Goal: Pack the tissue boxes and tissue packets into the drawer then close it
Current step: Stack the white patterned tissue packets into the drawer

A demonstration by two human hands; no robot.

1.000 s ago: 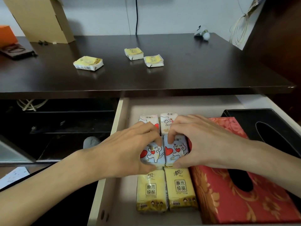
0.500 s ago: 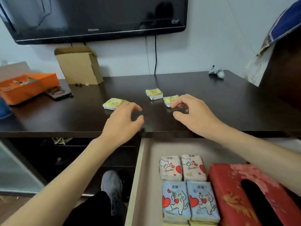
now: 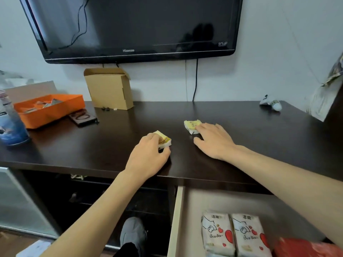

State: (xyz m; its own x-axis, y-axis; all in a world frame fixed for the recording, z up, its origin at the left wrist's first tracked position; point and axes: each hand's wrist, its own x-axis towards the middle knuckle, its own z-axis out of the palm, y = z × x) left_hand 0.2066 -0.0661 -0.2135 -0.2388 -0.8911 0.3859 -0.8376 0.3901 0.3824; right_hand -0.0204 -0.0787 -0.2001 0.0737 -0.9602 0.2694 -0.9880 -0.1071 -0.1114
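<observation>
On the dark desk top (image 3: 259,138), my left hand (image 3: 148,156) curls around a yellow tissue packet (image 3: 164,140), fingers over it and thumb at its near side. My right hand (image 3: 213,140) lies palm down, its fingertips touching a second yellow packet (image 3: 191,126); whatever is under its palm is hidden. The drawer (image 3: 175,219) stands open at the lower right. It holds two white packets with red hearts (image 3: 217,234) (image 3: 250,236) side by side. A corner of a red tissue box (image 3: 297,247) shows to their right.
A cardboard box (image 3: 109,88), an orange tray (image 3: 48,108), a dark case (image 3: 82,117) and a blue bottle (image 3: 9,125) stand at the back left. A small white toy (image 3: 272,104) lies far right. A television (image 3: 130,25) hangs above. A grey shoe (image 3: 133,234) is below the desk.
Both hands left the packets in the drawer and rose to the desk top. My left hand closed on the left yellow packet; my right hand covered the right one.
</observation>
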